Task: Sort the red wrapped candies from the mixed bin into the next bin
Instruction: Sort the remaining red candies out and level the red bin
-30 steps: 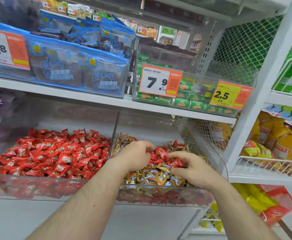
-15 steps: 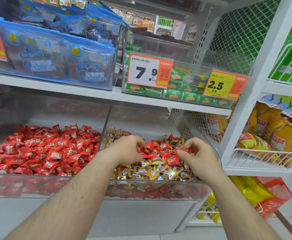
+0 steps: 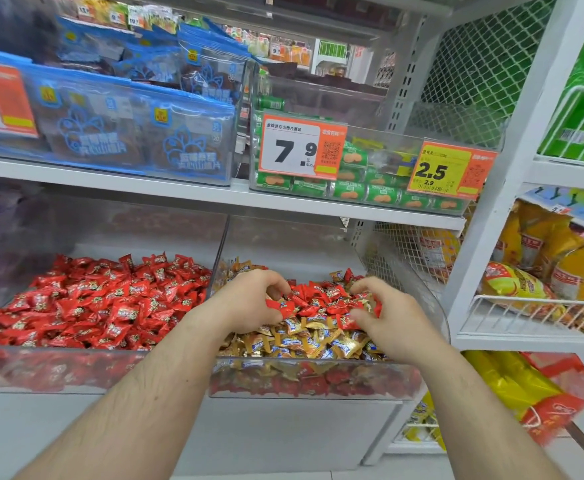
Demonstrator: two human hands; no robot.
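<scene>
Progress, judged from how things lie: the next bin (image 3: pixel 41 368), left of the mixed bin (image 3: pixel 318 382), is heaped with red candies across nearly its whole width, and no gold wrapper shows among them. So a good share of the sorting looks done, though I cannot say how much of that heap came from this job.

Plenty is left. In the mixed bin a cluster of red wrapped candies (image 3: pixel 321 299) sits on top toward the back, with gold wrapped candies (image 3: pixel 304 341) banked in front of it toward the near wall. Through that clear front wall more red shows low down, under the gold layer. Those buried ones will need digging out; my guess is the job is nowhere near its end.

Hands, both inside the mixed bin:
- left hand (image 3: pixel 249 303), at the red cluster's left edge, close to the divider shared with the next bin. Fingers curled down and around red pieces; one red wrapper shows between thumb and fingers. Reads as a gathered handful, count not visible.
- right hand (image 3: pixel 384 320), at the cluster's right edge, near the bin's curved right wall. Fingers hooked narrowly, tips in among red wrappers, pinching at least one.

The loose red cluster lies between the two hands, touching both. A price tag (image 3: pixel 302 145) hangs on the shelf above the mixed bin.
</scene>
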